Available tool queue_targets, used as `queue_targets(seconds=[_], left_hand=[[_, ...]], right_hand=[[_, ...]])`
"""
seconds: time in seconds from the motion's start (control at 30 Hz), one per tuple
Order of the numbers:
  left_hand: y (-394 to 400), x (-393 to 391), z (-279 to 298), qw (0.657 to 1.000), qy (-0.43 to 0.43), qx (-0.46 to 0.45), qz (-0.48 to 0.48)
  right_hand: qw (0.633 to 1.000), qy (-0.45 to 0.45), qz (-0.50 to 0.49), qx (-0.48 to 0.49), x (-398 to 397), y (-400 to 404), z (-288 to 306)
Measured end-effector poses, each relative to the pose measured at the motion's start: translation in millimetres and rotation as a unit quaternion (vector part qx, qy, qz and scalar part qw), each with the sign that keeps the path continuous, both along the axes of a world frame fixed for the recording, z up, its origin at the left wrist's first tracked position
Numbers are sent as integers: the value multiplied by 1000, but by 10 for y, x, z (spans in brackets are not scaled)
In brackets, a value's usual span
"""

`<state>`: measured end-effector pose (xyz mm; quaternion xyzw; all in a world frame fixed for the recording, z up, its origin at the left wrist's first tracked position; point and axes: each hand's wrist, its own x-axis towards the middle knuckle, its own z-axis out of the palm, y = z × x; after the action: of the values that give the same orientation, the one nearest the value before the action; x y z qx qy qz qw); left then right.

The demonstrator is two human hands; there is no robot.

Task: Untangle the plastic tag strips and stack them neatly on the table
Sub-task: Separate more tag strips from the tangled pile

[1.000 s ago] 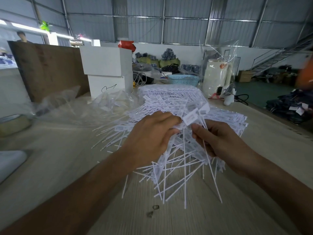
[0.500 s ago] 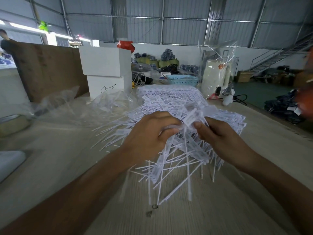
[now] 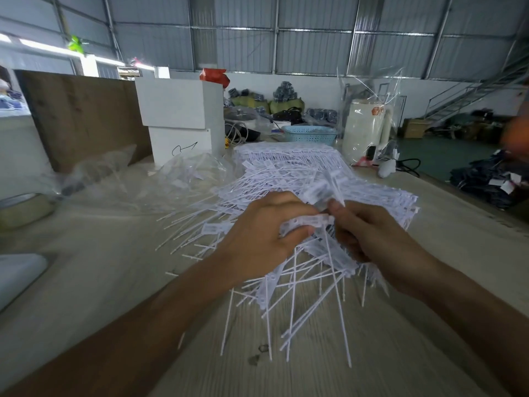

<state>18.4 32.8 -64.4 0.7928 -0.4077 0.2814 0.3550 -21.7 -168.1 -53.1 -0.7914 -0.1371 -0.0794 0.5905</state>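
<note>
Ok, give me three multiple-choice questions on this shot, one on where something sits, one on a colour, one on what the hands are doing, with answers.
1. Where is the basket?
A. At the table's far end, behind the stacked tag strips
B. On the floor
C. Under the left hand

2. What colour is the basket?
A. Red
B. Light blue
C. Black

3. What are the left hand and right hand doing?
A. Both lie flat on the table
B. Both grip a tangled bundle of tag strips
C. Both hang idle, holding nothing

Answers: 1 A, it stands beyond the neat stack. 2 B, its mesh wall is pale blue. 3 B, fingers of both curl round the bundle, whose tails hang toward the table.
</note>
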Motion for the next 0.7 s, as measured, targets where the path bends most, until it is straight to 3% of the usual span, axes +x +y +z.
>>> queue_targets(seconds=[0.2,0.47,0.53,0.6,0.7], left_hand=[[-64,-94,19,999,-2,-39,-24],[41,17,-2,999,12,24,29],[49,38,-8,999,0,31,37],[54,58,-9,999,-7,30,34],[46,68,4,1000,-7,27,11]], right_hand=[[996,67,34,58,-25,50,-25],[988,75,60,120,-28,-3,17],[995,34,56,74,-32,3,5],[995,-79,20,-55,-20,-7,1],[955,-204,-31,-213,12,-41,-13]])
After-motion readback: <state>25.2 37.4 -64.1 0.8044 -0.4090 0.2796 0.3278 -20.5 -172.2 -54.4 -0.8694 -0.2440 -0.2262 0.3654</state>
